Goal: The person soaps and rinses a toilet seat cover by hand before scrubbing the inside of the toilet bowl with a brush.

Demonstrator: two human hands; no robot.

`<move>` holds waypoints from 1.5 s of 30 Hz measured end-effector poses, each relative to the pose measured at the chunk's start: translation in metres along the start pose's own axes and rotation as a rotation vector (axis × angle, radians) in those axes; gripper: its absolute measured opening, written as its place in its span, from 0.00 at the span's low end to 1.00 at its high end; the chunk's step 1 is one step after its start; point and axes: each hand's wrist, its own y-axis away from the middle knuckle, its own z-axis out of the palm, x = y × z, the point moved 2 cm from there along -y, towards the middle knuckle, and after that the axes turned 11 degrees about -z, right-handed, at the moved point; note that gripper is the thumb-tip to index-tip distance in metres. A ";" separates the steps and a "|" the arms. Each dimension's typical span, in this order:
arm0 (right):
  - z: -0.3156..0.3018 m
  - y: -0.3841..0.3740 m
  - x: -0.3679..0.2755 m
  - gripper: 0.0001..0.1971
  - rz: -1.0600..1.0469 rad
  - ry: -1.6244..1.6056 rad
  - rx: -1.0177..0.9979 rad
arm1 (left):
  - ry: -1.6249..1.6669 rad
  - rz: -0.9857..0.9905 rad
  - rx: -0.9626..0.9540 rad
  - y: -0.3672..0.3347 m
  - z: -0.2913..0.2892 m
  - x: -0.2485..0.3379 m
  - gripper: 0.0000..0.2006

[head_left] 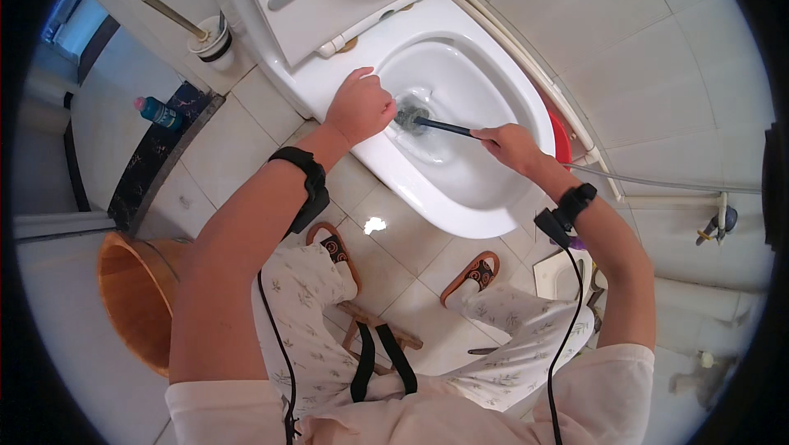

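Below me is a white toilet bowl (485, 67), with its seat and lid (288, 34) raised at the back. My right hand (511, 149) grips the dark handle of a toilet brush (448, 126). The brush head sits down in the bowl, near the drain at its left side, with a little water around it. My left hand (360, 108) is closed in a loose fist at the left rim of the bowl. Nothing shows in its fingers; whether it touches the rim I cannot tell.
A brush holder (215, 44) hangs on the left wall. A blue bottle with a pink cap (160, 114) lies on a dark stone ledge (156, 153). A wooden bucket (136, 301) stands at left. Behind the toilet's right side are a red basin (560, 137), pipes and a hose (657, 175).
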 end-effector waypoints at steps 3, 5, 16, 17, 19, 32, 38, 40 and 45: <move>-0.005 0.012 0.001 0.15 0.015 0.179 -0.185 | 0.003 -0.005 0.004 -0.002 -0.003 0.002 0.11; 0.010 0.006 0.000 0.14 0.002 0.152 -0.191 | -0.005 0.007 0.011 -0.003 -0.004 0.004 0.12; 0.059 -0.028 -0.012 0.11 0.119 0.245 -0.456 | -0.002 0.040 0.038 -0.002 0.001 0.005 0.12; 0.059 -0.029 -0.010 0.11 0.123 0.244 -0.458 | -0.004 0.036 0.036 -0.001 0.000 0.004 0.12; 0.060 -0.028 -0.010 0.11 0.136 0.219 -0.439 | 0.002 0.048 0.059 0.000 -0.003 0.002 0.11; 0.043 -0.049 -0.019 0.11 0.056 0.288 -0.407 | -0.010 0.036 -0.001 0.000 0.001 0.007 0.11; 0.058 -0.031 -0.012 0.09 0.083 0.253 -0.392 | -0.029 0.042 0.033 0.001 0.001 0.001 0.11; 0.054 -0.034 -0.012 0.11 0.069 0.233 -0.390 | 0.046 0.026 0.028 0.003 -0.001 -0.001 0.11; 0.051 -0.028 -0.004 0.15 -0.006 0.183 -0.280 | 0.016 0.033 0.052 0.001 0.003 0.004 0.12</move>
